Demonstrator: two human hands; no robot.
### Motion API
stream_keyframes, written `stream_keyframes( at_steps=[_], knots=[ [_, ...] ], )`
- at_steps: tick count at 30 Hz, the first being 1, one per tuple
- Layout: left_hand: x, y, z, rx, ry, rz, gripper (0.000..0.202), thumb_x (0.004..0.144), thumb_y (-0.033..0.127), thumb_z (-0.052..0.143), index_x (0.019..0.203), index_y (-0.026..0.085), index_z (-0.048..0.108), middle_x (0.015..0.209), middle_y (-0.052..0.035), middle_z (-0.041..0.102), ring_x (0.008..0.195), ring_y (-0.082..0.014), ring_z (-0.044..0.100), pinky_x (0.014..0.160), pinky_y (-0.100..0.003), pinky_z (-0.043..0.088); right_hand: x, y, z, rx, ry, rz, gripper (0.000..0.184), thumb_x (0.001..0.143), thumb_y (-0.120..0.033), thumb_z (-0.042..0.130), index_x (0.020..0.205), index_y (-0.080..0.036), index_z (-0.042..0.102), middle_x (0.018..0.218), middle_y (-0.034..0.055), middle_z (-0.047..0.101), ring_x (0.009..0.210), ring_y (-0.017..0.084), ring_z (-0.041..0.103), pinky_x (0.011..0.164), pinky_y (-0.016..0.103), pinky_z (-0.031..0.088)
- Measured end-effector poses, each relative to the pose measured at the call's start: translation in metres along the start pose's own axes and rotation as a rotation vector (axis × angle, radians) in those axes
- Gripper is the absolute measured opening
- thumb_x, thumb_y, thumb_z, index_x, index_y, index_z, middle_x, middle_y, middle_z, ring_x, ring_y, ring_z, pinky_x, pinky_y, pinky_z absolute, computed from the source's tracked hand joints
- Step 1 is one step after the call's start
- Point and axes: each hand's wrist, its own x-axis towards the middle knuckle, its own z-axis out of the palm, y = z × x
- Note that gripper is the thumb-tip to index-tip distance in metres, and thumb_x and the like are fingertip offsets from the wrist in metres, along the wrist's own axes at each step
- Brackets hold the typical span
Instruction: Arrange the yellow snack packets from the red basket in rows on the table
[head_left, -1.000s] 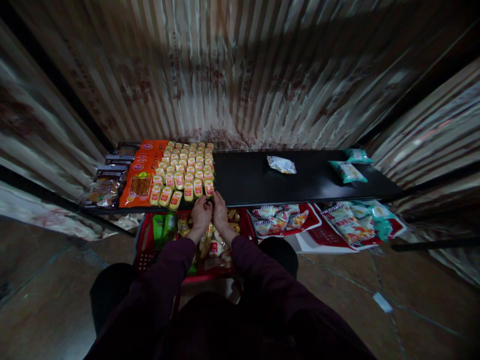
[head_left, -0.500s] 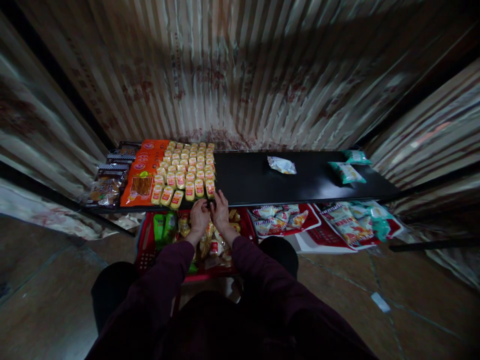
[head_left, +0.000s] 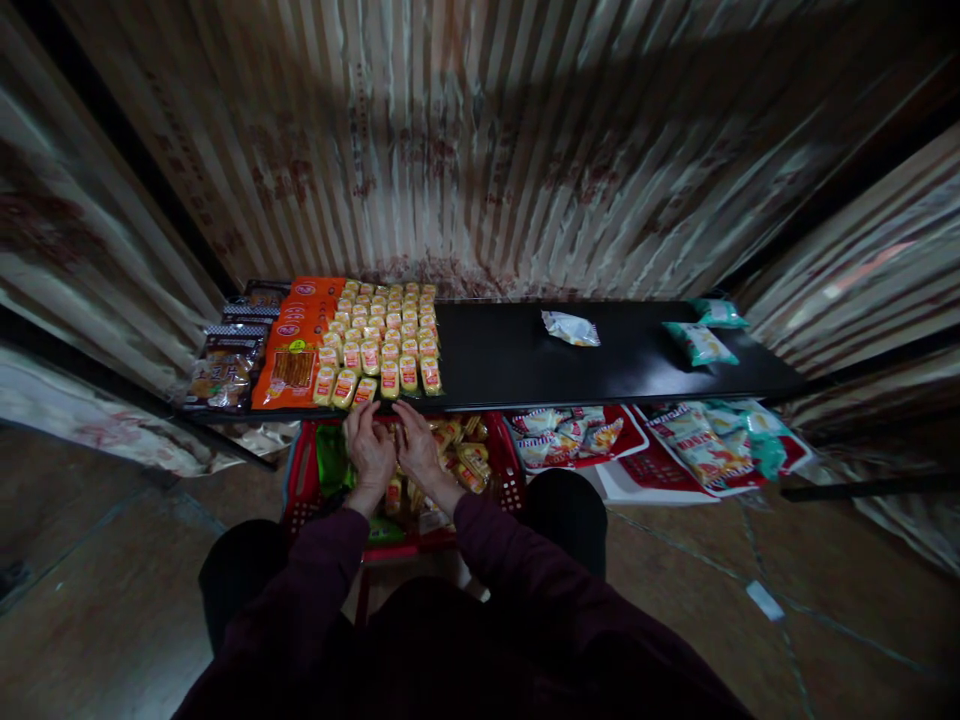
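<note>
My left hand [head_left: 370, 447] is at the shelf's front edge, fingers stretched forward, the tips at the near end of a small yellow-wrapped snack cake [head_left: 365, 390]. Close beside it, my right hand [head_left: 418, 446] also has its fingers extended, the tips at the edge just below the front row. Neither hand visibly grips anything. Rows of the same small cakes [head_left: 390, 340] lie on the black shelf [head_left: 495, 350]. Beneath both hands sits a red basket [head_left: 512, 480] holding more yellow-wrapped cakes [head_left: 471, 467] and green packets [head_left: 330, 455].
Left of the cakes lie orange snack bags [head_left: 289, 375] and dark snack bags [head_left: 217, 382]. A white packet [head_left: 571, 328] and teal packets [head_left: 700, 343] lie farther right. Below the shelf, red baskets hold white packets [head_left: 555, 440] and larger bags [head_left: 697, 445]. Curtains hang behind.
Both hands have moved left along the shelf's front edge, from the right end of the front row toward its middle. The view has shifted slightly.
</note>
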Motion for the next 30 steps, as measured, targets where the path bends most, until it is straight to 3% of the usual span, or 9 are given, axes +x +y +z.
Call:
stream_keyframes(
  at_steps=[5,9,12,19,30],
  knots=[
    [0.035,-0.022,-0.024,0.093,0.101,0.024,0.044,0.077,0.009,0.044,0.116,0.017,0.061,0.144,-0.0127,0.037,0.135,-0.0269,0.029,0.112,-0.045,0.023,0.012,-0.026,0.026,-0.071,-0.039,0.009,0.042,0.087,-0.016,0.042,0.127,-0.016,0.054,0.135,0.0136,0.051,0.126,0.022,0.046,0.106,0.039,0.041],
    [0.057,-0.045,-0.025,0.133,0.133,-0.003,0.042,0.08,0.013,0.046,0.119,0.017,0.06,0.146,-0.0139,0.032,0.138,-0.0306,0.022,0.111,-0.051,0.023,0.026,-0.041,0.034,-0.183,-0.082,-0.01,0.043,0.088,-0.016,0.043,0.13,-0.018,0.052,0.139,0.011,0.046,0.129,0.023,0.04,0.107,0.04,0.038],
    [0.067,-0.06,-0.021,0.146,0.13,0.032,0.041,0.082,0.017,0.045,0.121,0.014,0.06,0.146,-0.0168,0.031,0.138,-0.0316,0.024,0.111,-0.051,0.024,0.036,-0.047,0.039,-0.269,-0.13,0.007,0.045,0.087,-0.016,0.045,0.132,-0.015,0.049,0.142,0.0142,0.043,0.133,0.025,0.036,0.109,0.042,0.035],
    [0.066,-0.076,-0.014,0.118,0.067,0.087,0.041,0.084,0.02,0.045,0.122,0.016,0.058,0.145,-0.0158,0.035,0.138,-0.0309,0.025,0.11,-0.053,0.026,0.047,-0.056,0.048,-0.317,-0.168,0.017,0.04,0.088,-0.017,0.046,0.128,-0.013,0.052,0.145,0.0183,0.036,0.139,0.028,0.026,0.11,0.043,0.033],
    [0.061,-0.076,-0.009,0.148,0.064,0.065,0.041,0.084,0.022,0.045,0.122,0.011,0.054,0.135,-0.0209,0.046,0.128,-0.0305,0.041,0.105,-0.05,0.033,0.049,-0.032,0.061,-0.182,-0.084,-0.073,0.03,0.087,-0.012,0.045,0.114,-0.015,0.059,0.146,0.0138,0.035,0.143,0.023,0.017,0.113,0.042,0.033]
  ],
)
